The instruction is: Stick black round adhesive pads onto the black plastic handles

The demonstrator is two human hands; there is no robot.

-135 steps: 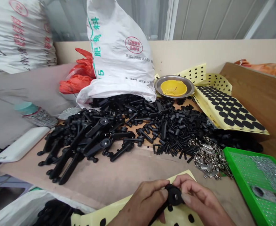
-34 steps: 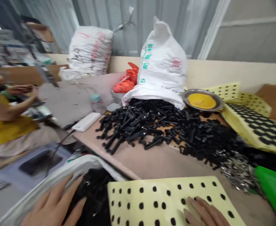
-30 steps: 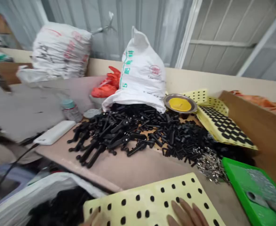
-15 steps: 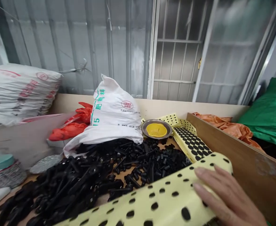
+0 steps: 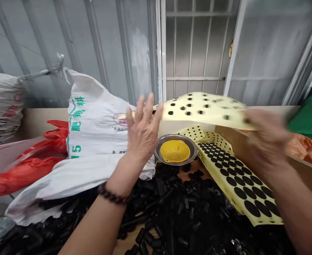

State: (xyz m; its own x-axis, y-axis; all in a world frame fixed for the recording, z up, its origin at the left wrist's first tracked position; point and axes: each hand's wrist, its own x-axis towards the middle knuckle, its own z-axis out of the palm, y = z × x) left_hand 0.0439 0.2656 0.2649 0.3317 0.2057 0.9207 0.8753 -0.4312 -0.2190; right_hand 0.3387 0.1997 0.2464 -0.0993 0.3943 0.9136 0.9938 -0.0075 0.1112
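Note:
A pale yellow sheet with small black dots (image 5: 190, 108) is raised above the table, bowed upward and slightly blurred. My left hand (image 5: 144, 132), with a dark bead bracelet on its wrist, is at the sheet's left end, fingers stretched and spread in front of it. At the opposite end, my right hand (image 5: 267, 132) is smeared by motion and appears closed on the sheet's edge. Below lies a yellow sheet with rows of large black discs (image 5: 237, 179). A yellow strainer (image 5: 175, 150) sits in a metal bowl (image 5: 161, 159) between my arms.
Loose black plastic parts (image 5: 177, 209) cover the near table. A white woven sack (image 5: 94, 138) leans at left, beside a red bag (image 5: 25, 173). A wooden board (image 5: 302, 170) runs along the right, with orange plastic (image 5: 305, 145) and a green sack (image 5: 310, 124) beyond.
The dotted sheet has gone up and away from the near side of the table, uncovering the disc sheet. My left hand has come into view; the camera has turned right.

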